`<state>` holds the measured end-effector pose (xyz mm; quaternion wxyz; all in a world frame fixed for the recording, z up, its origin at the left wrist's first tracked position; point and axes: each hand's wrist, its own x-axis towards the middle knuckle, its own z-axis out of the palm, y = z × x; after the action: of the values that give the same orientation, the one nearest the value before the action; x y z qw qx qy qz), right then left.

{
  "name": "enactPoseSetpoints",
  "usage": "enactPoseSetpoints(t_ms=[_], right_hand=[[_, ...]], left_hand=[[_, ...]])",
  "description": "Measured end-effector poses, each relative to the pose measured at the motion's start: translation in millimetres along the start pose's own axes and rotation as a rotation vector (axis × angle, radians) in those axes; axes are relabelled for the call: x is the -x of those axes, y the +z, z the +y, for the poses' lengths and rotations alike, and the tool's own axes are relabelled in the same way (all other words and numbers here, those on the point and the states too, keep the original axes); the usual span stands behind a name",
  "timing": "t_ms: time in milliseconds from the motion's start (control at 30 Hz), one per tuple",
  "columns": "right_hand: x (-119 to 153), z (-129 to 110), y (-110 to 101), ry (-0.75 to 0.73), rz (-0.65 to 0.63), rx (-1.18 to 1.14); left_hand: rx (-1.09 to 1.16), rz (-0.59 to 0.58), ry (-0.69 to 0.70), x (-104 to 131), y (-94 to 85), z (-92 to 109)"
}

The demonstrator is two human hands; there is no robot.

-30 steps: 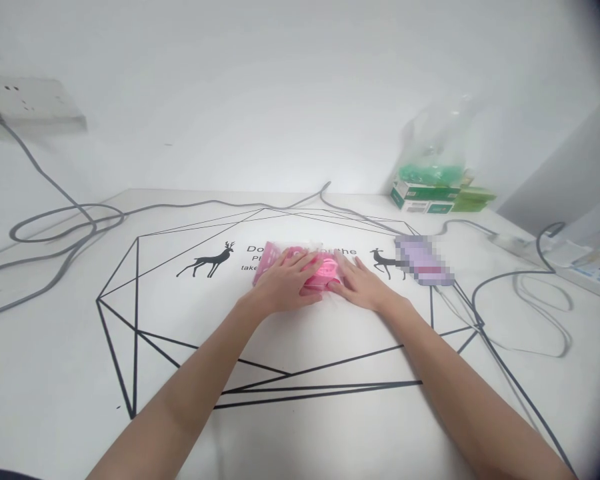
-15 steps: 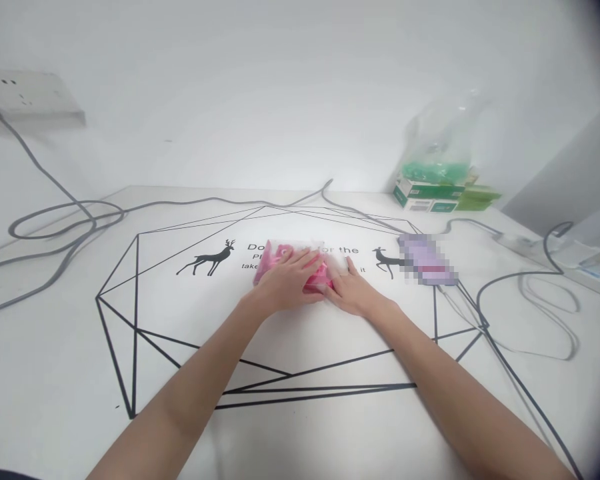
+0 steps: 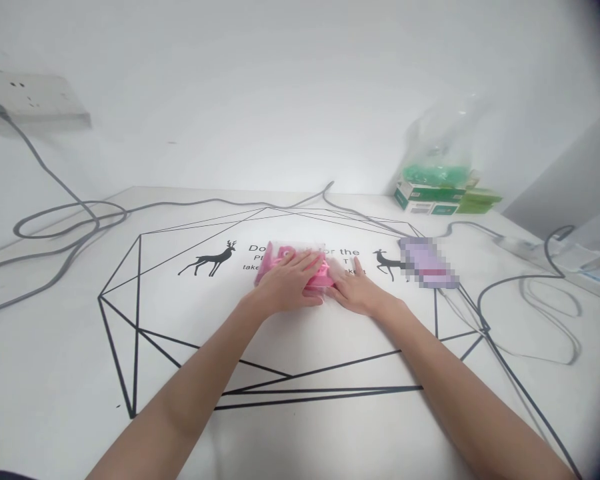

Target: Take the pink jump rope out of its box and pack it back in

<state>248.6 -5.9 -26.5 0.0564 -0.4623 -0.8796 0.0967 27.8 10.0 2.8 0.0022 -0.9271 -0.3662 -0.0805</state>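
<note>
Left hand [image 3: 293,280] lies palm down across a pink packet [image 3: 326,277], its fingers stretched out flat and close together, with the thumb set a little apart along the near edge. Right hand [image 3: 357,292] sits just beside the packet's right end, the tip of its thumb at the edge and one finger raised; whether it pinches the clear wrapping there, I cannot tell. Both forearms reach in from the near side.

The packet rests near the middle of a white surface [image 3: 330,433], over black printed lettering that it and the hands partly cover. A printed deer [image 3: 210,260] stands to the left of the words and a second deer [image 3: 387,261] to the right, all inside a frame of straight black lines. Overlapping the second deer is a flat purple item [image 3: 427,262], blurred into squares.

At the back right, a clear bag [image 3: 436,175] with something green inside rests on green and white boxes [image 3: 430,193], beside a lime-green box [image 3: 481,200]. A grey cable [image 3: 215,199] runs along the back and loops at the left, below a wall socket [image 3: 35,97].
</note>
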Motion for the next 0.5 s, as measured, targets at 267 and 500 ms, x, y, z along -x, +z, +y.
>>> enactPoseSetpoints(t_ms=[267, 500], right_hand=[[-9, -13, 14, 0.052, -0.001, 0.002], [-5, -10, 7, 0.042, 0.003, -0.013]], left_hand=[[-0.019, 0.013, 0.032, -1, -2.7, 3], [-0.034, 0.015, 0.021, -1, -2.1, 2]])
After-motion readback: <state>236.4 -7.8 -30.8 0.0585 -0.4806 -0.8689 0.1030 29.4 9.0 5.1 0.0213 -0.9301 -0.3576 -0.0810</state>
